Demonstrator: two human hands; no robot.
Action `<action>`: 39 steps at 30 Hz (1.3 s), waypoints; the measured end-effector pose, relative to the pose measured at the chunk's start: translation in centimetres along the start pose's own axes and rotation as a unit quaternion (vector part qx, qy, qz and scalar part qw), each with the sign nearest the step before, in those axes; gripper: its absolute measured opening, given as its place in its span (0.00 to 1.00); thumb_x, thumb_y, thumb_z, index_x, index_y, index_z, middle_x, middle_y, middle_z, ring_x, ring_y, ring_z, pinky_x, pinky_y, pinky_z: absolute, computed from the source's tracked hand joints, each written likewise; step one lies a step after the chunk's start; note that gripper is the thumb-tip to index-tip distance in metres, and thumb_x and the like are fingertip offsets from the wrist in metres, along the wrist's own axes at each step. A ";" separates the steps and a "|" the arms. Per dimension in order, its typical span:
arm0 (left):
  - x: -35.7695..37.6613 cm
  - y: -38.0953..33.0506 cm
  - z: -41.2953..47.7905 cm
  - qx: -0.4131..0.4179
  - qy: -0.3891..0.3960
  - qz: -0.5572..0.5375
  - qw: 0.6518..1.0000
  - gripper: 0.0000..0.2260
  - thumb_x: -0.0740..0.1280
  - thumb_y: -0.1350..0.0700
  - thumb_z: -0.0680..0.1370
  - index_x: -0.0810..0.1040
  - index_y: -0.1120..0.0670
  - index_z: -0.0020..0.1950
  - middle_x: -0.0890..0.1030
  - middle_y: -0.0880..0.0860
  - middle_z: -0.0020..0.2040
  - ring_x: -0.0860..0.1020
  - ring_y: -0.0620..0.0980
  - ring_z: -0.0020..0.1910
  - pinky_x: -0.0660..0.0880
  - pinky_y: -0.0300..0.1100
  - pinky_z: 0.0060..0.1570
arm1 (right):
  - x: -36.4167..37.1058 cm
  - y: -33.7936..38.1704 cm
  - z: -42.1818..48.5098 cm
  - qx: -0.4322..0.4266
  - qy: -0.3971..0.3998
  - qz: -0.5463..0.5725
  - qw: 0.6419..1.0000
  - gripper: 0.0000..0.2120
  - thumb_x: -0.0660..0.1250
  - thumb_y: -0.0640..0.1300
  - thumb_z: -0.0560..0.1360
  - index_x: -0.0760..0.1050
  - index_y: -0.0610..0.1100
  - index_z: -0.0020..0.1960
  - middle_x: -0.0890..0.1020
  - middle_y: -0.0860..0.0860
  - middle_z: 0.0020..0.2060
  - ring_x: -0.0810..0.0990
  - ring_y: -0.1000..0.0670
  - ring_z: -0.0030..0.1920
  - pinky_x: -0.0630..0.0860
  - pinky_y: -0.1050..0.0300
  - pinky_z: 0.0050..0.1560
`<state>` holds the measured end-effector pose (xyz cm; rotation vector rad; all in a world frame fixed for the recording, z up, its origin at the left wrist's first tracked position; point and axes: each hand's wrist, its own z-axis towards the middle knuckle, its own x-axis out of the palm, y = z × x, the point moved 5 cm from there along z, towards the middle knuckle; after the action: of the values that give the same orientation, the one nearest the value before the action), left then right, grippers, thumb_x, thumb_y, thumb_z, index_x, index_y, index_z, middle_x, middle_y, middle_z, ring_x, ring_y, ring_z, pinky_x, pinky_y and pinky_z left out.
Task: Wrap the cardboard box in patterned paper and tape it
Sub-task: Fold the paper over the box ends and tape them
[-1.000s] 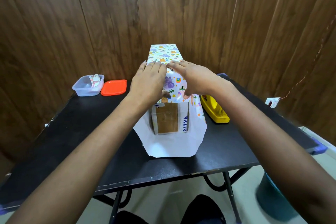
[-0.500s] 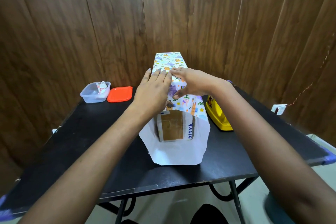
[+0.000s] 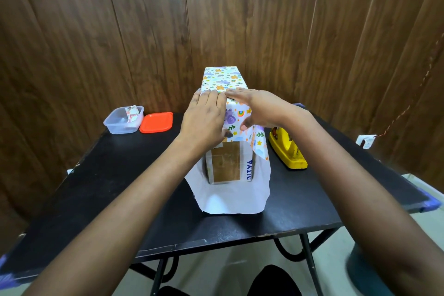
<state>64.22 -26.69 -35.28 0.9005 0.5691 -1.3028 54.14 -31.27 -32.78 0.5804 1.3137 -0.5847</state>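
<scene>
Head view is showing the cardboard box (image 3: pixel 225 163) lying mid-counter (image 3: pixel 120 187), its long axis running near to far and its bare end facing near. The patterned paper (image 3: pixel 223 79) is covering its top. The left hand (image 3: pixel 204 118) and right hand (image 3: pixel 262 108) are pressing flat on the near top, side by side, fingers straight, gripping nothing.
</scene>
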 end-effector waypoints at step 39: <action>-0.9 -0.3 1.0 0.003 0.041 0.029 0.999 0.39 0.71 0.39 0.69 0.61 0.57 0.72 0.67 0.57 0.65 0.66 0.56 0.64 0.57 0.48 0.68 | 0.1 -1.9 -0.7 0.033 -0.059 0.107 0.992 0.39 0.73 0.45 0.70 0.58 0.49 0.75 0.65 0.49 0.73 0.62 0.48 0.72 0.65 0.56 0.66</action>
<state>63.65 -27.01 -34.07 0.9721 0.5995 -1.2189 52.34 -32.16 -33.15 0.7195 1.1087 -0.4794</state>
